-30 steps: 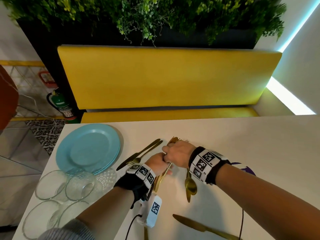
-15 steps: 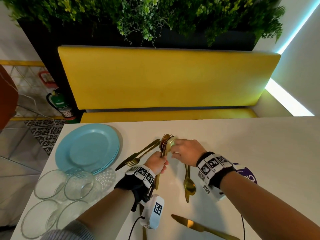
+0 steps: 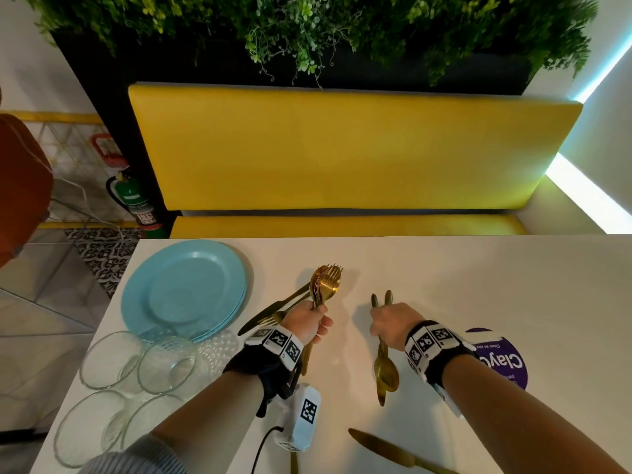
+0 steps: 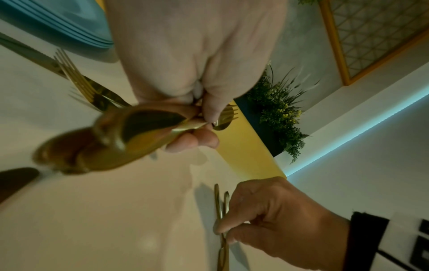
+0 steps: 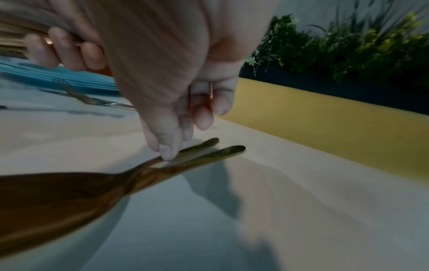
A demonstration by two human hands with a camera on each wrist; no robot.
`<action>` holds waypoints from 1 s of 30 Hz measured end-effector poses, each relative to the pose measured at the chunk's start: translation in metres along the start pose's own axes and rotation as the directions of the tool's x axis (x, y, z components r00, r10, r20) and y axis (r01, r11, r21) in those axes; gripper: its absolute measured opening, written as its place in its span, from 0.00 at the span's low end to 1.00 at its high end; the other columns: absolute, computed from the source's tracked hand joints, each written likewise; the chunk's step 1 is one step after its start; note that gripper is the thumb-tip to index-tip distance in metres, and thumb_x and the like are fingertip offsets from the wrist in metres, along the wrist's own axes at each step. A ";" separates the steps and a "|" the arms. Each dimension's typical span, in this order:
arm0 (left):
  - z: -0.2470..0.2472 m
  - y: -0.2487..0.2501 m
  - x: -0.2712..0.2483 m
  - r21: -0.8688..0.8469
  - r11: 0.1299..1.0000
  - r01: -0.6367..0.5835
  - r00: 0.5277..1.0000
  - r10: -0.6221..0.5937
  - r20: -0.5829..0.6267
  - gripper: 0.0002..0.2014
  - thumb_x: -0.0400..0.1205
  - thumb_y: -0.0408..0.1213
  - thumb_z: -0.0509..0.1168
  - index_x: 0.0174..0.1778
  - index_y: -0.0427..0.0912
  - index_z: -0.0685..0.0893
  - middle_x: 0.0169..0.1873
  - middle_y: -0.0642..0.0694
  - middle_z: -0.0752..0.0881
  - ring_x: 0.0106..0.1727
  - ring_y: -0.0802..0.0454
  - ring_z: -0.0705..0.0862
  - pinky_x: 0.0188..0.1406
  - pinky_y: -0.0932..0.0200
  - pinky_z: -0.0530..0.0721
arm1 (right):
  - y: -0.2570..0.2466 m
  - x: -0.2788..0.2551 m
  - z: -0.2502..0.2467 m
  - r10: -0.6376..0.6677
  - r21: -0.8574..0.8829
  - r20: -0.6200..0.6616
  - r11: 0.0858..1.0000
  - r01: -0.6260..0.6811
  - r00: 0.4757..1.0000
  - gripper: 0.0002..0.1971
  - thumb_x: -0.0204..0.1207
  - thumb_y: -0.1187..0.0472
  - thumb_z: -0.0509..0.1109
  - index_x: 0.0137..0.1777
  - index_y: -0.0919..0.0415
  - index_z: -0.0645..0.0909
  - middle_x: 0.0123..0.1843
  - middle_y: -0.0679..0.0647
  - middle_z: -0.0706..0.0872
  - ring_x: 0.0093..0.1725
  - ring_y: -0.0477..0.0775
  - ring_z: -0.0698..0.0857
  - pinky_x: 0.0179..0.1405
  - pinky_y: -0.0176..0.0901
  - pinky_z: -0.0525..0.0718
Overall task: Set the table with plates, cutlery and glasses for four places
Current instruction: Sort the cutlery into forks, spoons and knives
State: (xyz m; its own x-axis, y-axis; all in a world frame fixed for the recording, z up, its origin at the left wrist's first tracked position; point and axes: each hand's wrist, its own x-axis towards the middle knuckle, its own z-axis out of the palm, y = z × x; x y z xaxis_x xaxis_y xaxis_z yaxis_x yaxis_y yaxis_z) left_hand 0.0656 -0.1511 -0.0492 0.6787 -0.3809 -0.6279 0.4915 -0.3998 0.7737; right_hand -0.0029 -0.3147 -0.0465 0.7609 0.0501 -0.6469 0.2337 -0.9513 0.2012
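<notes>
My left hand (image 3: 307, 319) grips a bundle of gold forks and spoons (image 3: 325, 285) by the handles, heads up, above the white table (image 3: 444, 285). In the left wrist view the bundle (image 4: 104, 146) fills the middle, blurred. To its right, two gold spoons (image 3: 386, 371) lie side by side on the table, handles pointing away from me. My right hand (image 3: 390, 323) is down on those handles. Its thumb (image 5: 166, 152) and forefinger pinch them near the necks of the spoons (image 5: 58, 201).
A stack of light blue plates (image 3: 184, 292) sits far left, with several glass bowls (image 3: 136, 360) in front of it. A gold knife and fork (image 3: 273, 309) lie beside the plates. Another gold knife (image 3: 393, 449) lies near me. A purple sticker (image 3: 502, 360) is under my right wrist. A yellow bench (image 3: 342, 148) stands beyond.
My right hand has left the bundle in my left hand and dropped to the right onto the two spoons on the table. The left hand still holds the bundle upright.
</notes>
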 end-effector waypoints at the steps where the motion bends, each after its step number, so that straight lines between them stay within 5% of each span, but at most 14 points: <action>1: -0.001 0.001 0.001 -0.007 1.000 0.006 1.000 -0.006 -0.001 0.10 0.86 0.33 0.55 0.39 0.44 0.74 0.31 0.47 0.80 0.28 0.55 0.74 0.26 0.64 0.71 | -0.001 0.002 0.000 -0.012 -0.032 0.003 0.999 0.012 1.000 0.16 0.83 0.69 0.58 0.68 0.65 0.77 0.69 0.60 0.76 0.66 0.64 0.79 0.61 0.50 0.78; 12: -0.009 -0.002 0.014 -0.057 0.996 0.065 0.998 -0.066 -0.013 0.09 0.86 0.33 0.55 0.40 0.40 0.74 0.29 0.46 0.77 0.27 0.53 0.72 0.25 0.61 0.72 | 0.003 0.013 -0.007 -0.070 -0.087 0.084 0.993 0.078 0.994 0.17 0.82 0.68 0.59 0.70 0.64 0.74 0.69 0.62 0.74 0.68 0.64 0.77 0.61 0.51 0.78; 23: -0.009 -0.007 0.016 0.012 0.999 0.035 0.998 -0.034 -0.045 0.12 0.86 0.33 0.56 0.35 0.40 0.73 0.29 0.47 0.77 0.26 0.55 0.73 0.20 0.66 0.72 | 0.008 0.007 -0.004 -0.063 -0.043 -0.010 0.997 0.063 0.998 0.20 0.81 0.70 0.56 0.73 0.62 0.70 0.69 0.61 0.75 0.69 0.62 0.74 0.60 0.51 0.77; 28: -0.011 0.000 0.008 -0.036 0.999 0.036 0.997 -0.038 -0.066 0.11 0.87 0.33 0.54 0.37 0.41 0.72 0.30 0.46 0.77 0.27 0.55 0.73 0.24 0.64 0.71 | 0.014 -0.005 -0.010 0.141 0.290 -0.291 0.956 -0.053 0.946 0.12 0.82 0.65 0.57 0.61 0.59 0.78 0.59 0.56 0.79 0.61 0.58 0.79 0.48 0.45 0.76; 30: -0.010 0.004 0.002 -0.046 0.999 0.026 0.997 -0.029 -0.068 0.09 0.87 0.33 0.53 0.41 0.40 0.73 0.31 0.46 0.78 0.27 0.54 0.74 0.26 0.64 0.72 | 0.014 -0.010 -0.014 0.340 0.615 -0.353 0.786 -0.058 0.872 0.09 0.82 0.60 0.62 0.54 0.57 0.83 0.53 0.53 0.80 0.54 0.53 0.80 0.46 0.39 0.73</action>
State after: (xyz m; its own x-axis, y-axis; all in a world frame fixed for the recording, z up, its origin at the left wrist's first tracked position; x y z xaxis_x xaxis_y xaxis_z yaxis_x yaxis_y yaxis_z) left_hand 0.0738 -0.1452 -0.0463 0.6994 -0.3116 -0.6433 0.5335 -0.3713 0.7599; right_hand 0.0013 -0.3239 -0.0265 0.9563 -0.1724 -0.2362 -0.2326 -0.9380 -0.2571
